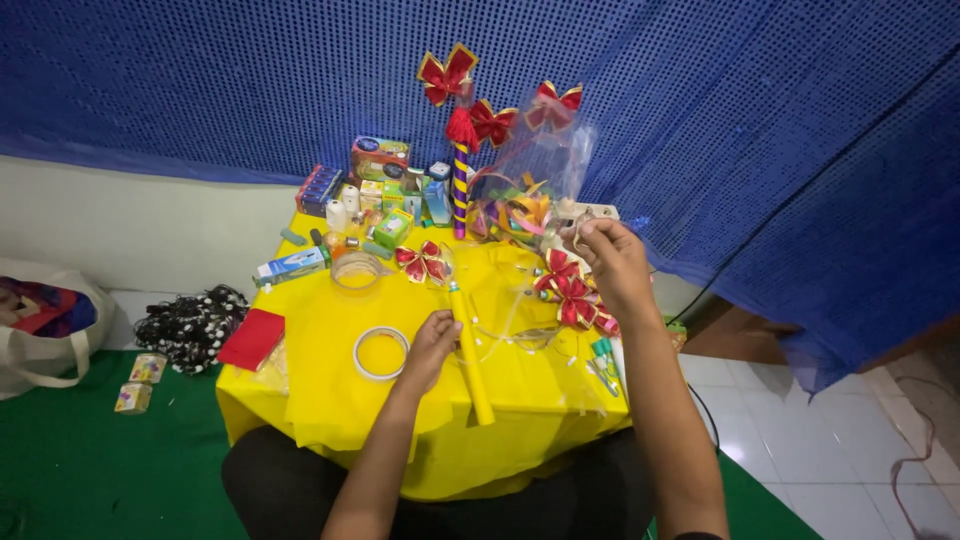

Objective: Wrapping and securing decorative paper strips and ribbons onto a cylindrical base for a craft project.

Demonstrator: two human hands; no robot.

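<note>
My left hand grips a yellow stick that lies on the yellow-covered table. My right hand is raised over the table's right side, its fingers pinched on a thin clear strip or thread beside a tape dispenser. Red and gold ribbon bows lie just below that hand. Another red bow rests near the table's middle. A roll of white tape sits left of my left hand.
A striped pole with red bows stands at the back beside a clear plastic bag. Small boxes and bottles crowd the back left. A red pad lies at the left edge. A bag and dotted cloth sit on the floor.
</note>
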